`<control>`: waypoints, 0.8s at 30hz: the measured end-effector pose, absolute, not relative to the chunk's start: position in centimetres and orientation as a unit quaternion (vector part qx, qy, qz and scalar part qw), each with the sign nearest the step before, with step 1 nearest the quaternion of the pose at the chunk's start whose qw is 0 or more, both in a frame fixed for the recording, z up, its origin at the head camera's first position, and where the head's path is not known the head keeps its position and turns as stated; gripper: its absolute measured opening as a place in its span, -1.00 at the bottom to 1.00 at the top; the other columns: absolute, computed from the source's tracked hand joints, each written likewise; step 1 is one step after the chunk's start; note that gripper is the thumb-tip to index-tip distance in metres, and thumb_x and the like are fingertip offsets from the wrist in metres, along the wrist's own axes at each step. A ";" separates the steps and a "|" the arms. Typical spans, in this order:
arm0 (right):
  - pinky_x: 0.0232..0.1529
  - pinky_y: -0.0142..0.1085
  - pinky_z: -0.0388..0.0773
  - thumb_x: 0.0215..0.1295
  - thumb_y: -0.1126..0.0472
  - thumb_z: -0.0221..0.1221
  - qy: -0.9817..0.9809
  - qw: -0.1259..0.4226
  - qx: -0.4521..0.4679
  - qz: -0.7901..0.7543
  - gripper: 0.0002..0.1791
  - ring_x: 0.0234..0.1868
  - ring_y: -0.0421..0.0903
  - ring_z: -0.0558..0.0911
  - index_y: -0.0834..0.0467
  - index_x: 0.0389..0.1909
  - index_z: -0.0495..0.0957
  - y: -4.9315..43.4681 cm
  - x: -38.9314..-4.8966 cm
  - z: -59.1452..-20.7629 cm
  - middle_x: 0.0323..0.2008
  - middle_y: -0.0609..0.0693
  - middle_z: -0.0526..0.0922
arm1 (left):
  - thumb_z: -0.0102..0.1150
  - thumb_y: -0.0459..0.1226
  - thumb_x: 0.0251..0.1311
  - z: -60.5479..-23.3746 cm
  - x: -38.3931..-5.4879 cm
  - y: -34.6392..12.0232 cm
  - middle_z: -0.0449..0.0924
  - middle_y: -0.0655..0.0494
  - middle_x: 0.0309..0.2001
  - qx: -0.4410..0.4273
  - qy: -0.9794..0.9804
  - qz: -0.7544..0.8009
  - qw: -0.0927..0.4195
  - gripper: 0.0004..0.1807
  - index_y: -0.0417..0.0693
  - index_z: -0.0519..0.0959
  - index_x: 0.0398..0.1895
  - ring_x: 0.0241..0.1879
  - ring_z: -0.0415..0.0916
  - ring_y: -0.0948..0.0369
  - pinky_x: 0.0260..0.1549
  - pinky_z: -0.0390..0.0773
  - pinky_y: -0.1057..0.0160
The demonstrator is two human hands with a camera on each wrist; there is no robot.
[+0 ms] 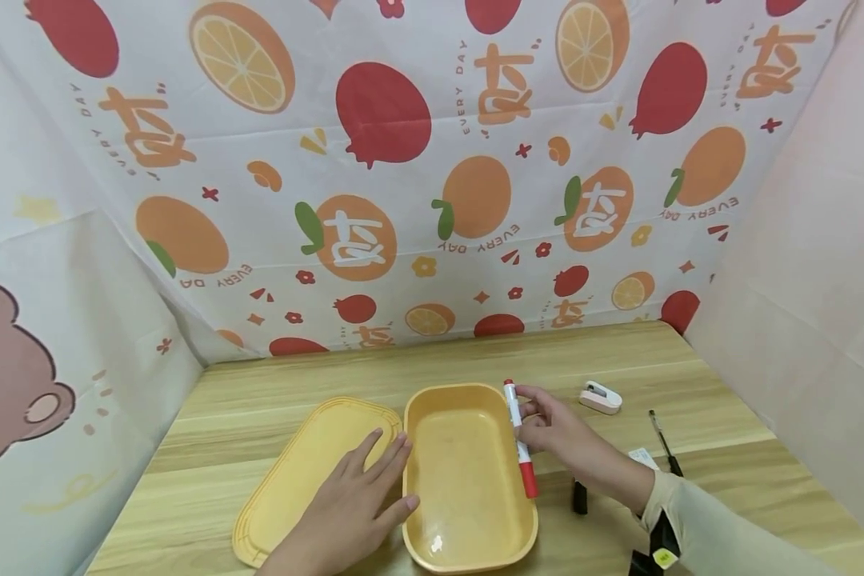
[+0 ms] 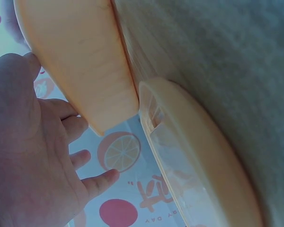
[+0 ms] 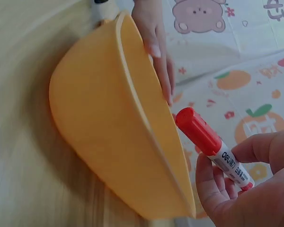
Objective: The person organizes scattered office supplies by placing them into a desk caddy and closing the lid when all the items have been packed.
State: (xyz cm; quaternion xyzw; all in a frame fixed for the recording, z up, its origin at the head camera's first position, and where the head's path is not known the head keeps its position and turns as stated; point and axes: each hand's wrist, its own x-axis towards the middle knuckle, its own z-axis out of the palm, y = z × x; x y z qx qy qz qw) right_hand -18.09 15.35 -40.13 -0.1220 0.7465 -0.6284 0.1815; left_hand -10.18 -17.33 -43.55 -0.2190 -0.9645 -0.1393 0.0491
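I see the red whiteboard marker (image 1: 521, 438) pinched in the right hand (image 1: 558, 432), fingers and thumb curled round its white barrel, red cap toward me. It hangs over the right rim of the yellow plastic box (image 1: 468, 480), which sits open on the wooden bench (image 1: 259, 384). In the right wrist view the marker (image 3: 213, 147) sits just beside the box's rim (image 3: 132, 118). The left hand (image 1: 353, 504) lies released, fingers straight, resting flat across the box's left edge and its yellow lid (image 1: 295, 472), which lies touching the box on that side. Right of the box I make out a small black cap (image 1: 580, 496), a white pencil sharpener (image 1: 601, 397) and a black pen (image 1: 665, 442).
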 end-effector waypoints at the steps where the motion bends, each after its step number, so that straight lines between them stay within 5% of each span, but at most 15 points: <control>1: -0.10 -0.29 0.58 0.30 0.33 0.18 0.743 0.184 -0.122 -0.631 -0.19 -0.15 -0.12 0.47 0.23 0.53 0.08 15.1 -18.0 -40.2 0.13 0.26 0.39 | -0.21 0.27 0.46 -43.6 -10.2 -17.3 0.15 0.20 0.57 -0.219 -0.965 -0.138 0.049 -0.23 0.05 0.20 0.56 0.60 -0.09 -0.01 0.42 0.16 -0.22; 7: -0.09 -0.24 0.63 0.31 0.35 0.18 0.725 0.186 -0.120 -0.653 -0.17 -0.14 -0.12 0.53 0.30 0.54 0.02 13.7 -17.7 -40.6 0.15 0.33 0.36 | -0.21 0.27 0.47 -43.8 -10.0 -17.3 0.18 0.18 0.56 -0.228 -0.964 -0.127 0.057 -0.23 0.03 0.22 0.55 0.59 -0.06 -0.05 0.42 0.18 -0.17; 24: -0.16 -0.23 0.65 0.28 0.37 0.16 0.699 0.210 -0.129 -0.671 -0.23 -0.23 -0.16 0.58 0.28 0.50 0.13 8.8 -17.4 -41.7 -0.05 0.13 0.41 | -0.27 0.32 0.45 -43.4 -10.0 -17.2 0.14 0.26 0.57 -0.211 -0.968 -0.130 0.043 -0.21 0.10 0.20 0.57 0.60 -0.10 0.02 0.44 0.14 -0.17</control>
